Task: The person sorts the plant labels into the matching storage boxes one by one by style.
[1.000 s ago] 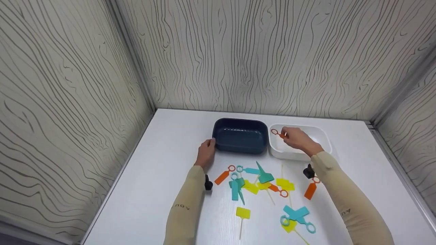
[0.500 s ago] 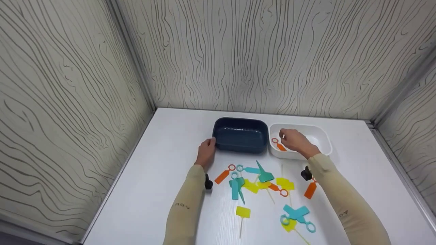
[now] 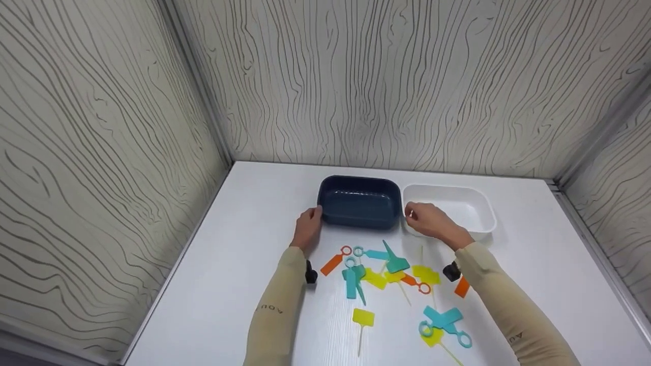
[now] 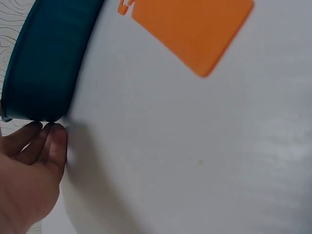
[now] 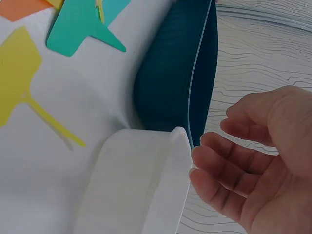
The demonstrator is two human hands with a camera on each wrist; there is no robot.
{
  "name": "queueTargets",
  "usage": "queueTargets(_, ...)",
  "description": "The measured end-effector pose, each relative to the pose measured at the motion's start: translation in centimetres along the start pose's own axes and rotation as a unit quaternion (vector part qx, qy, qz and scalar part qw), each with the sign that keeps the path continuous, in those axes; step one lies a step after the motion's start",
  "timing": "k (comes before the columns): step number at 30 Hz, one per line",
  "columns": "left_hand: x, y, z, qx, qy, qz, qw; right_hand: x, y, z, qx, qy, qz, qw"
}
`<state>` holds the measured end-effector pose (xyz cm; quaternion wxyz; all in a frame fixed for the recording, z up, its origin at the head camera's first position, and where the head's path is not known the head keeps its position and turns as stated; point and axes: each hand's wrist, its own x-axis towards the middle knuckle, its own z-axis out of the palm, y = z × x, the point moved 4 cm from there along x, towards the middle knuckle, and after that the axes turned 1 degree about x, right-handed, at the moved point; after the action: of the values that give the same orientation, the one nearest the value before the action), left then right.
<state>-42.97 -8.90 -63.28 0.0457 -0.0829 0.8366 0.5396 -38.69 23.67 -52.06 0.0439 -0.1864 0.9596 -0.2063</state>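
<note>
My left hand (image 3: 308,227) grips the front left corner of a dark blue bin (image 3: 361,223), its fingertips against the outer wall (image 4: 48,87) and the thumb at the rim. My right hand (image 3: 432,222) hovers over the front left rim of a white bin (image 3: 473,208), holding nothing. In the right wrist view, its loosely curled fingers (image 5: 214,165) are right at that rim. In front of the bins lie plastic plant labels: orange ring labels (image 3: 332,265), turquoise ring labels (image 3: 351,284), green pointed labels (image 3: 396,264) and yellow stake labels (image 3: 363,317).
Both bins stand side by side on a white table (image 3: 213,284). Patterned panels (image 3: 356,91) enclose it at the back and sides. A turquoise pair (image 3: 442,319) lies crossed over a yellow label (image 3: 432,337) near the front; another orange label (image 3: 462,287) is partly hidden by the right sleeve.
My right hand let go of an orange ring label inside the white bin, then moved left and toward me; the hand now hides that label. The left hand stays at the blue bin.
</note>
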Motion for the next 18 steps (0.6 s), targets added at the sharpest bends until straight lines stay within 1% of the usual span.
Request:
queueTargets(2,0.1,-0.1,0.0,-0.003,0.0,0.0,1.0,-0.3,-0.5,0.3,0.007,-0.009,0.001,0.9999)
queueTargets(7,0.2,-0.3,0.0,-0.016,-0.004,-0.001,0.9999,-0.8,-1.5,1.2,0.011,-0.013,-0.018,0.9997)
queueTargets(11,0.2,-0.3,0.0,-0.013,-0.003,0.0,0.9999,-1.2,-2.0,1.8,0.019,-0.013,-0.022,0.9995)
queueTargets(18,0.0,-0.1,-0.1,0.0,0.001,0.008,1.0,-2.0,-3.3,3.7,0.026,-0.029,-0.035,0.9986)
